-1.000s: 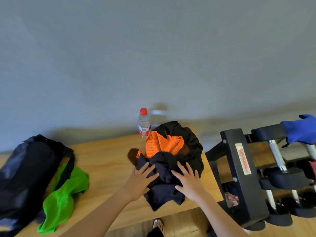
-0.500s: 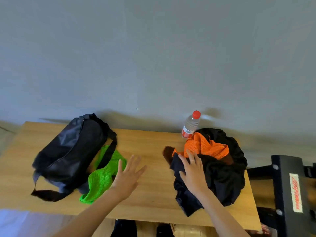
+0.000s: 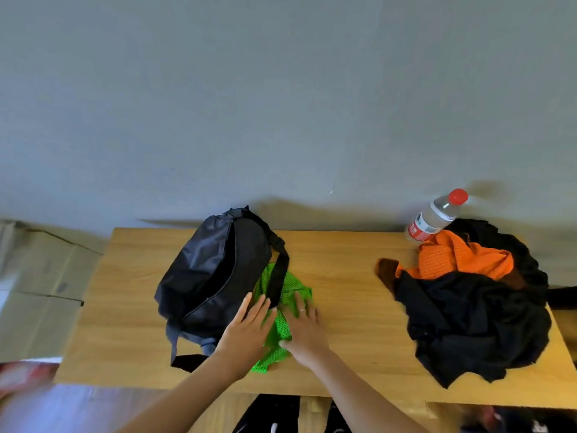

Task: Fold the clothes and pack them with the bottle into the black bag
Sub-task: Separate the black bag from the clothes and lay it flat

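A plain grey-blue wall (image 3: 281,104) fills the upper frame above a light wooden table (image 3: 343,276). Flattened cardboard (image 3: 37,292) lies at nine o'clock, with wood-toned floor (image 3: 437,417) visible at six o'clock.

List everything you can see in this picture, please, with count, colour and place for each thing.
table: one, light wood, against the grey wall.
black bag: one, left-centre of the table, its strap lying over the green garment.
green mesh garment: one, bright green, beside the bag, partly under both hands.
orange mesh garment: one, on top of the pile at right.
black clothes: a heap, number unclear, right end of the table.
bottle: one, clear with red cap and label, behind the pile.
cardboard boxes: brown, number unclear, far left.
left hand: flat on the green garment.
right hand: flat on the green garment.
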